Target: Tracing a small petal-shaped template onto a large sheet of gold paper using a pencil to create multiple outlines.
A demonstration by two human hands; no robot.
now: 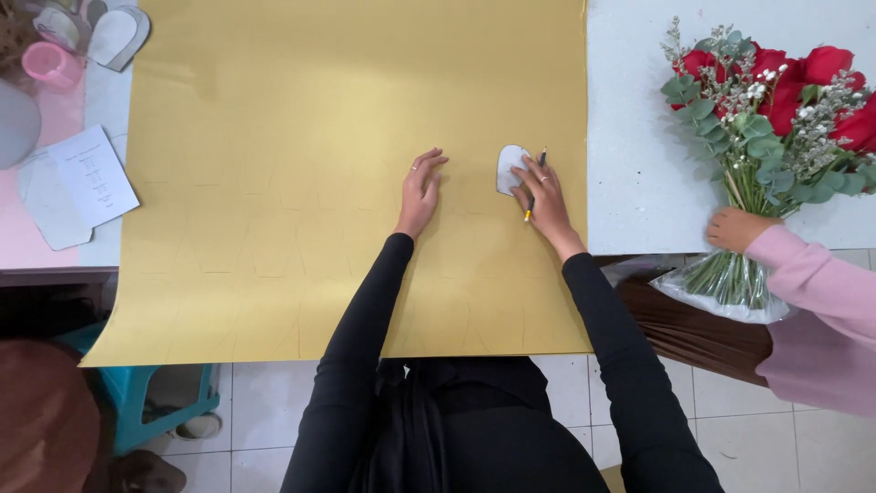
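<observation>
1. I see a small white template (510,168) lying flat on the gold sheet (301,210), right of its middle, placed where unmarked surface shows beside faint traced outlines.
2. My right hand (546,203) pins the template with spread fingertips, and its fingers grip a yellow pencil (535,185) at the template's right edge, so the shape cannot slide.
3. My left hand (421,192) lies open and flat, holding nothing, weighing the sheet against the worktop (630,173).
4. Further right, another person's hand (733,228) grasps a rose bouquet (766,119) by the stems.

Small white template (510,168) lies flat on gold sheet (274,183).
</observation>
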